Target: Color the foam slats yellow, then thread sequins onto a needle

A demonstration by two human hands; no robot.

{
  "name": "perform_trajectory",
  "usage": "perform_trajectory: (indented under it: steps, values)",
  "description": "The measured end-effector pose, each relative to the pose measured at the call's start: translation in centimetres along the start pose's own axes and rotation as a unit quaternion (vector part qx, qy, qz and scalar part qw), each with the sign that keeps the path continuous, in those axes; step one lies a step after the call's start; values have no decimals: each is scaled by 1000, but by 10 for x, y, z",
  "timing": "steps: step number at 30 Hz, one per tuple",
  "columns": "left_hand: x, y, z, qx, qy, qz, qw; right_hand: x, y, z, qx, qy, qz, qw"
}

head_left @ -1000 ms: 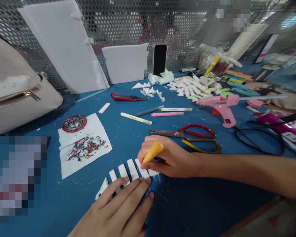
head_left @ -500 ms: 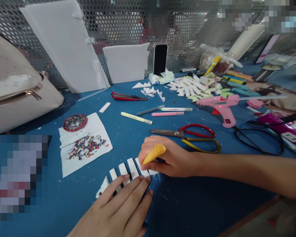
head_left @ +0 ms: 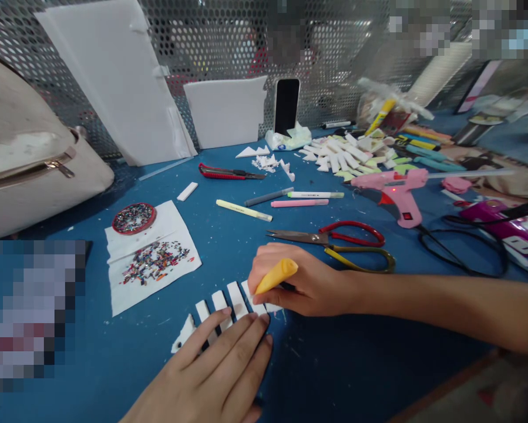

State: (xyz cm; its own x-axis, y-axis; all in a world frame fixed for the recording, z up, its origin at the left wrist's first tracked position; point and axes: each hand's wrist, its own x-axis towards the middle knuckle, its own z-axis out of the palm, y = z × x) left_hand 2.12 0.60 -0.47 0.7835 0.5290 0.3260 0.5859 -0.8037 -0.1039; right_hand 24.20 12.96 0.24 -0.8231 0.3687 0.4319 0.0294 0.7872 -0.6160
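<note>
My left hand point(head_left: 219, 364) lies flat with its fingers stretched over a row of white foam strips point(head_left: 236, 299), pressing on their near ends. At the left end of the row is a white foam piece point(head_left: 184, 335) with a dark round spot, partly under my fingers. My right hand point(head_left: 303, 279) is closed around a thick yellow marker point(head_left: 279, 276), slanted with its lower end hidden behind the fingers at the rightmost strips. Just beyond that hand lie scissors point(head_left: 308, 237) with one red and one yellow handle.
A paper sheet point(head_left: 184, 235) with beads and a red dish of beads point(head_left: 134, 218) lies left. Beyond are a cutter knife point(head_left: 228, 172), several slim pens point(head_left: 244, 210) and a foam pile point(head_left: 343, 153). A pink glue gun point(head_left: 400, 191) with a black cable stands right.
The yellow marker's upper end has shifted very slightly to the right. Both hands otherwise stay in place.
</note>
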Motion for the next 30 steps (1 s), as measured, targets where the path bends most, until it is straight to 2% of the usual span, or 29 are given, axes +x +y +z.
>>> perform_trajectory:
  steps: [3,8,14,30]
  values:
    - [-1,0,0,1,5,4,1000,1,0,0,6,0,-2,1000]
    - [-2,0,2,3,-3,-3,1000,1,-3,0,21,36,-19,999]
    - [0,-1,1,-2,-8,-8,1000,1,-4,0,6,-9,-9,1000]
    - [-1,1,0,3,-4,-4,1000,-2,-1,3,-14,-11,-8,1000]
